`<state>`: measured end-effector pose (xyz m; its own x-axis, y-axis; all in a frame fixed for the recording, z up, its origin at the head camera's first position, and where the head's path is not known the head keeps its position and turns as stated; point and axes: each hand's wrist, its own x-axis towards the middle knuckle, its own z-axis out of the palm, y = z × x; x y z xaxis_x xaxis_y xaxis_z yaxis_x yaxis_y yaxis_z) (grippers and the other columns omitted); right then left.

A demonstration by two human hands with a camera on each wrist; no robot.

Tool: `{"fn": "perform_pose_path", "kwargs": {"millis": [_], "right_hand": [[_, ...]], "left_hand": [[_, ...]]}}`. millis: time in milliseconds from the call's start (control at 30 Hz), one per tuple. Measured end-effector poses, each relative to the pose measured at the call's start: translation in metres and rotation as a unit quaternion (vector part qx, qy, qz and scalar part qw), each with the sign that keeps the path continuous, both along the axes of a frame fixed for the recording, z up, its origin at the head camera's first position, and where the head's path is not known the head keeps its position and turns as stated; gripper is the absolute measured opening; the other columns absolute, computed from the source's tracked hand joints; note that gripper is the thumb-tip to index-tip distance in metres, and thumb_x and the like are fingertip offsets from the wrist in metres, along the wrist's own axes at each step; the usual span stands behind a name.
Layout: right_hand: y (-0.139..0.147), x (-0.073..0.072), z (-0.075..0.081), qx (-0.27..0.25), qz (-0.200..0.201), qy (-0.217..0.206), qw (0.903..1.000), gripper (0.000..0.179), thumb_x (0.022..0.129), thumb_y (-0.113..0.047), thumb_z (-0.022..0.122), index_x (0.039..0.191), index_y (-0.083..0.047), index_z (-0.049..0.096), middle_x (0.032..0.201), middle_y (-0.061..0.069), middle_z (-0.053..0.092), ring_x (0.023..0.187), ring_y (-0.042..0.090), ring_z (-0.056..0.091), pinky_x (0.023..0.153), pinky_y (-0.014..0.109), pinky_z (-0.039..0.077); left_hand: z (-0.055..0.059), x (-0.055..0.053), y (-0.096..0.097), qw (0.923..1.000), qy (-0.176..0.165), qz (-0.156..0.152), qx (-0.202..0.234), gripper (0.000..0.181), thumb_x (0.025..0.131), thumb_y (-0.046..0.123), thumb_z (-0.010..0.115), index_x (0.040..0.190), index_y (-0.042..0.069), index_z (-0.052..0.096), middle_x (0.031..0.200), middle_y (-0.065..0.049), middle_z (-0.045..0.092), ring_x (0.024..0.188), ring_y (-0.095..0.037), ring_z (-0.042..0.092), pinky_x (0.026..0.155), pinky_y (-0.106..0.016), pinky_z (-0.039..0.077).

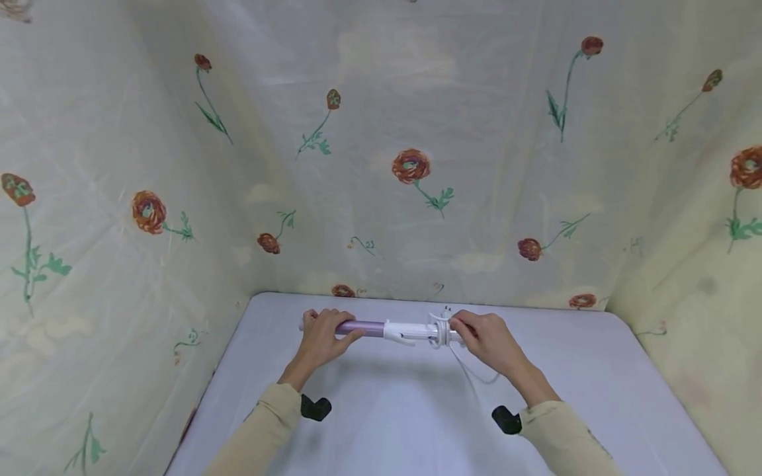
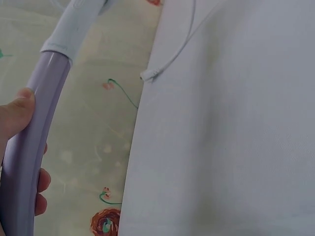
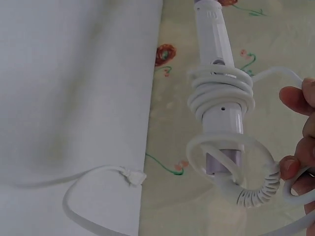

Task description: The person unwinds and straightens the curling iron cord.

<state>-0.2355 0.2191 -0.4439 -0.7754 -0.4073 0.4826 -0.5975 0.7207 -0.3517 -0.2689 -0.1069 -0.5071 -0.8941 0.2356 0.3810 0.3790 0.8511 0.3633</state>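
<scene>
A hair curling iron point(image 1: 411, 331) with a purple barrel point(image 2: 37, 137) and a white handle point(image 3: 215, 37) is held level above the table. My left hand point(image 1: 323, 338) grips the barrel, thumb on the near side and fingers wrapped behind. Several turns of white cord point(image 3: 221, 91) circle the handle. At the handle's end, my right hand point(image 1: 491, 340) pinches the loose part of the cord between curled fingers, beside the ribbed cord sleeve point(image 3: 258, 189). A white plug point(image 3: 134, 176) hangs on a loop of cord below, seen against the table's edge in both wrist views.
The white-covered table point(image 1: 393, 423) has rounded far corners. Flower-printed curtains point(image 1: 476, 132) enclose it at the back and both sides. Each sleeve has a black wrist mount point(image 1: 315, 408) at its cuff.
</scene>
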Motion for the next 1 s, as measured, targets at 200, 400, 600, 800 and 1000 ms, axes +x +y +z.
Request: {"fn": "perform_pose_path", "kwargs": {"millis": [200, 400, 600, 800, 1000], "right_hand": [[0.006, -0.012, 0.002, 0.015, 0.011, 0.007, 0.9998, 0.006, 0.089, -0.014, 0.064, 0.086, -0.010, 0.067, 0.061, -0.004, 0.060, 0.050, -0.001, 0.037, 0.049, 0.017, 0.034], [0.015, -0.022, 0.003, 0.003, 0.005, 0.008, 1.0000, 0.008, 0.090, -0.014, 0.063, 0.086, -0.011, 0.068, 0.069, -0.005, 0.065, 0.054, 0.000, 0.039, 0.052, 0.019, 0.037], [0.023, -0.027, 0.001, -0.020, 0.006, -0.019, 0.9996, 0.012, 0.092, -0.015, 0.060, 0.090, -0.008, 0.069, 0.069, -0.003, 0.064, 0.053, 0.001, 0.037, 0.052, 0.020, 0.036], [0.031, -0.033, -0.006, -0.025, -0.010, -0.041, 0.9988, 0.016, 0.094, -0.018, 0.058, 0.093, -0.008, 0.069, 0.077, 0.000, 0.068, 0.056, 0.003, 0.041, 0.055, 0.021, 0.038], [0.033, -0.039, -0.019, -0.036, -0.025, -0.074, 0.9963, 0.020, 0.096, -0.023, 0.056, 0.094, -0.008, 0.070, 0.075, -0.001, 0.065, 0.055, 0.006, 0.041, 0.055, 0.023, 0.038]], "left_hand": [[0.001, 0.000, -0.005, 0.9999, -0.007, -0.007, -0.002, 0.040, 0.081, 0.052, 0.067, 0.104, 0.020, 0.069, 0.092, 0.001, 0.068, 0.087, -0.017, 0.055, 0.093, -0.051, 0.025], [-0.001, 0.002, -0.010, 0.9992, -0.025, -0.032, 0.002, 0.040, 0.082, 0.053, 0.066, 0.104, 0.020, 0.068, 0.093, 0.001, 0.068, 0.086, -0.017, 0.054, 0.091, -0.050, 0.024], [-0.004, 0.003, -0.014, 0.9983, -0.032, -0.049, 0.004, 0.038, 0.082, 0.053, 0.065, 0.105, 0.022, 0.067, 0.099, 0.003, 0.069, 0.092, -0.016, 0.056, 0.094, -0.050, 0.024], [-0.002, 0.003, -0.014, 0.9953, -0.048, -0.082, 0.021, 0.041, 0.083, 0.055, 0.063, 0.107, 0.023, 0.067, 0.103, 0.004, 0.069, 0.095, -0.015, 0.056, 0.096, -0.050, 0.021], [0.005, 0.007, -0.020, 0.9932, -0.064, -0.090, 0.036, 0.036, 0.082, 0.053, 0.066, 0.105, 0.025, 0.068, 0.101, 0.008, 0.069, 0.091, -0.012, 0.055, 0.094, -0.048, 0.020]]}}
